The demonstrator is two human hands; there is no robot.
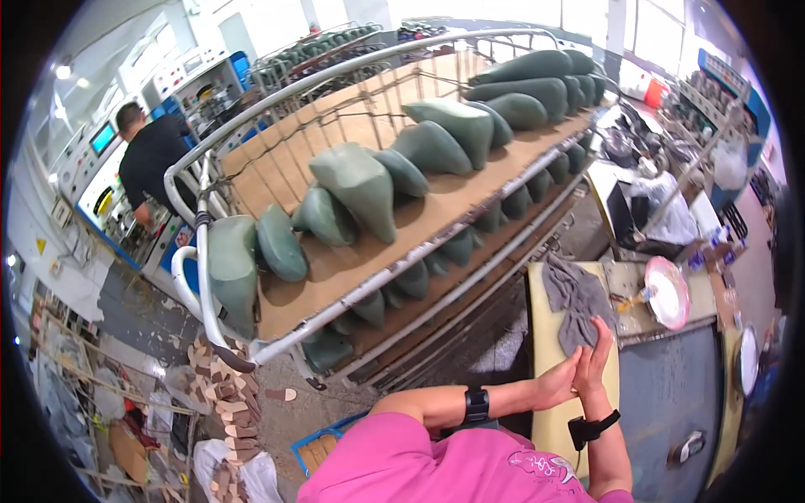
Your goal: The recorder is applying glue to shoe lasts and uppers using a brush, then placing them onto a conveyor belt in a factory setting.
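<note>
My left hand [555,384] and my right hand [594,362] touch each other above the yellow-edged work table [543,335]. The right hand is open, its fingers stretched toward the far side. The left hand lies against the right one near the palm, fingers extended and partly hidden; I see nothing held in either. Just beyond the fingertips a crumpled grey cloth [577,298] lies on the table. To its right stands a white dish with a pink rim [669,293], a brush [636,298] at its left edge.
A metal rack cart [369,293] with several green shoe lasts [356,180] on its shelves fills the left and middle. Brown and beige pieces [235,402] lie piled at lower left. A person in black [155,159] stands at machines far left. Plastic bags [671,214] sit at right.
</note>
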